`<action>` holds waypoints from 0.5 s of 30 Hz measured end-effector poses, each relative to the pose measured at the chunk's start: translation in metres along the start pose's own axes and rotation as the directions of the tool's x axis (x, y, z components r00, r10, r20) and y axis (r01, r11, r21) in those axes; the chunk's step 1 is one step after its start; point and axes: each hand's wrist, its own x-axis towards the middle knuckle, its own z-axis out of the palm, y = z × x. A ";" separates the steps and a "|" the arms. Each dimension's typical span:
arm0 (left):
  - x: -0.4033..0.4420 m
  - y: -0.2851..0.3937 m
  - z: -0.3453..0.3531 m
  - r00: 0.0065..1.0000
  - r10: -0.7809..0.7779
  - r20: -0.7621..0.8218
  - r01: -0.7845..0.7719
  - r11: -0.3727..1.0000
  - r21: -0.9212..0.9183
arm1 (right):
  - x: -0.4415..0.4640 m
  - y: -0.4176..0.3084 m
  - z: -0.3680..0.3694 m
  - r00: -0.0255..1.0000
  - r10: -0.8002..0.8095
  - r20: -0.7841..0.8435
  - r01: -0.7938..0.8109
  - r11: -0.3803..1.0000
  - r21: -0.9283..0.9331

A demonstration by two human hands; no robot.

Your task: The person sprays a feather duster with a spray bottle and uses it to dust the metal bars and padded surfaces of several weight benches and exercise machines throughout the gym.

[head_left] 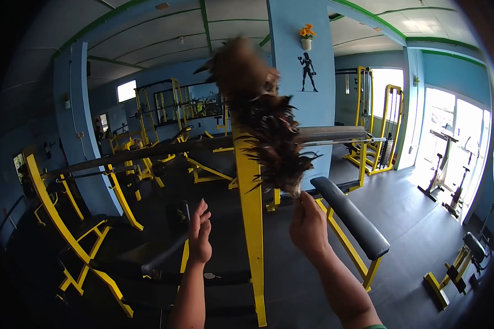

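Observation:
A brown feather duster (pixel 271 134) is raised upright in front of me, its blurred top tilting to the left. My right hand (pixel 308 223) is closed around its lower end. Behind the feathers stands a yellow metal post (pixel 251 230) of a gym rack, and the duster covers the upper part of that post. My left hand (pixel 201 234) is lifted to the left of the post, fingers stretched out, holding nothing. A long dark bar (pixel 142 153) runs across the rack beyond both hands.
A padded black bench (pixel 351 218) on a yellow frame stands close on the right. A yellow slanted upright (pixel 66 230) is at the left. Exercise bikes (pixel 458 186) stand by the bright doorway. A blue pillar (pixel 307 109) rises behind the rack.

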 end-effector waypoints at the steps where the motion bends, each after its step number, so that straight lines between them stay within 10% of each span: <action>1: -0.002 0.000 0.008 1.000 -0.003 -0.006 0.003 1.000 0.004 | -0.006 0.011 -0.007 1.000 0.014 -0.005 -0.014 1.000 -0.023; 15: 0.003 0.025 0.056 0.996 0.088 0.016 -0.089 0.987 0.133 | -0.063 0.072 -0.025 0.873 0.312 0.375 -0.382 0.915 0.127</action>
